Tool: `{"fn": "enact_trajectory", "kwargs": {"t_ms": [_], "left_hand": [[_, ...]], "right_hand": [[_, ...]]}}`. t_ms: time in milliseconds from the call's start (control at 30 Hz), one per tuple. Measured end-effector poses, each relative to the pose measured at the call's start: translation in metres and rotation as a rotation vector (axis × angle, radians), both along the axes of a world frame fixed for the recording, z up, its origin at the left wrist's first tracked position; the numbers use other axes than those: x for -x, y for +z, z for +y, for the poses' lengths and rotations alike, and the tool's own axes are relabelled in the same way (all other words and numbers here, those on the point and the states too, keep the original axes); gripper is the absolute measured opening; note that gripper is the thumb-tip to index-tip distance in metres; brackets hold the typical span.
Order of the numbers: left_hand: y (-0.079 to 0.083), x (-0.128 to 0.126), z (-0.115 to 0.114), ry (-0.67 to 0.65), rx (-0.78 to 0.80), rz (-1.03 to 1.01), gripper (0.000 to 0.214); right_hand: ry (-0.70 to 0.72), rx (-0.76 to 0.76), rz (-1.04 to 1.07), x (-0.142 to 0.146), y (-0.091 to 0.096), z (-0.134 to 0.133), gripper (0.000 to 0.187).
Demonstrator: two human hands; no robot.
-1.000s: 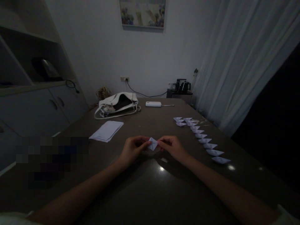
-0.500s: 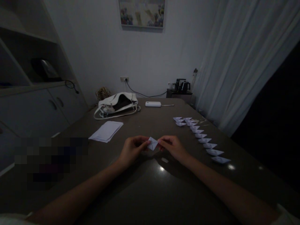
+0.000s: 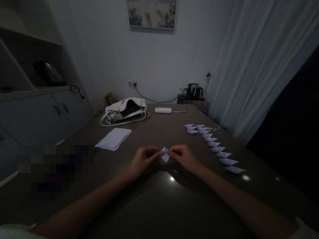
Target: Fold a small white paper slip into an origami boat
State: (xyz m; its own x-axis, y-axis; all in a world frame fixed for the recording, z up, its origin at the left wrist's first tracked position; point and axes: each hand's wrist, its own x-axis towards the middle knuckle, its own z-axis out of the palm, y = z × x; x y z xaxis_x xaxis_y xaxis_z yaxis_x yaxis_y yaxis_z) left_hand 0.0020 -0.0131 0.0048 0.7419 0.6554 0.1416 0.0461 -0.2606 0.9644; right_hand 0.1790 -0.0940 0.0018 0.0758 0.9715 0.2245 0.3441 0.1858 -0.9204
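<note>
Being pinched by left hand (image 3: 147,158) and right hand (image 3: 183,156), each grip closed on it, a folded paper diamond (image 3: 165,157) is held between the side edges of the bench (image 3: 154,205), apparently just above it; origami boats (image 3: 213,144) are lined up near the right edge.

Left sleeve (image 3: 16,231) and right sleeve (image 3: 305,229): pale, near-white cloth, only the end portions visible, at the near corners of the table (image 3: 159,209). Left forearm (image 3: 99,200) and right forearm (image 3: 239,200) bare, slender. Left hand (image 3: 146,160), right hand (image 3: 183,157) ungloved. Weave and seams too dim to read.
</note>
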Motion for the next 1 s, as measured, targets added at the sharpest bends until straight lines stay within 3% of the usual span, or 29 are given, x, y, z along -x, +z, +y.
{"fn": "enact_trajectory", "kwargs": {"t_ms": [167, 533, 867, 1000], "left_hand": [[0.0022, 0.0017, 0.0027, 0.045, -0.028, 0.038, 0.038], [0.0052, 0.0013, -0.0018, 0.049, -0.138, 0.077, 0.031], [0.0022, -0.0004, -0.0028, -0.083, -0.066, 0.088, 0.036], [0.0037, 0.0005, -0.0029, -0.006, -0.095, 0.045, 0.036]], "right_hand": [[-0.063, -0.036, -0.026, -0.0046, -0.0012, 0.0024, 0.033], [-0.031, -0.029, -0.015, 0.0013, 0.002, -0.0011, 0.031], [0.058, -0.018, -0.07, 0.0034, 0.0009, -0.0029, 0.028], [0.018, 0.017, -0.013, 0.0012, 0.0022, -0.0017, 0.029]]}}
